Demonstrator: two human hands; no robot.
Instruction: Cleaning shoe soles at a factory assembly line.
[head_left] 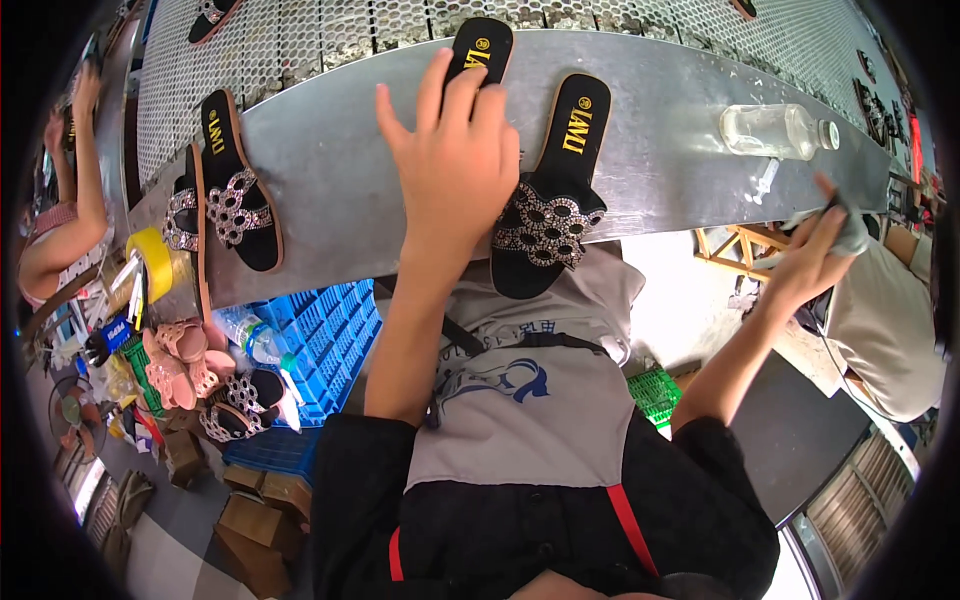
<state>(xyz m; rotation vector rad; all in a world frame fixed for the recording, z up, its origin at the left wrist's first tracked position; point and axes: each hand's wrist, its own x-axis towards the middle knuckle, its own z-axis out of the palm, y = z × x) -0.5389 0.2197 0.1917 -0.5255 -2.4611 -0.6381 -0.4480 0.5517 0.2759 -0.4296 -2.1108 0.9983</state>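
Observation:
Over the metal worktop edge (330,130), my left hand (455,150) reaches forward with its fingers spread. Beneath it lies a black slide sandal (495,38); its insole heel shows past the fingertips, while the hand hides the rest. Just right of that hand rests a matching sandal (548,225), its jewelled strap toward me and its toe over the near edge. Out to the right, my right hand (800,262) is closed around a grey and black object (850,234), whose kind I cannot make out.
At the left stand two more jewelled sandals (240,185), one on its side. A clear bottle (770,132) and a small syringe (767,180) lie at the right. Yellow tape (150,265), pink sandals (180,365) and a blue crate (330,335) are at lower left. Another person's arm (90,190) shows far left.

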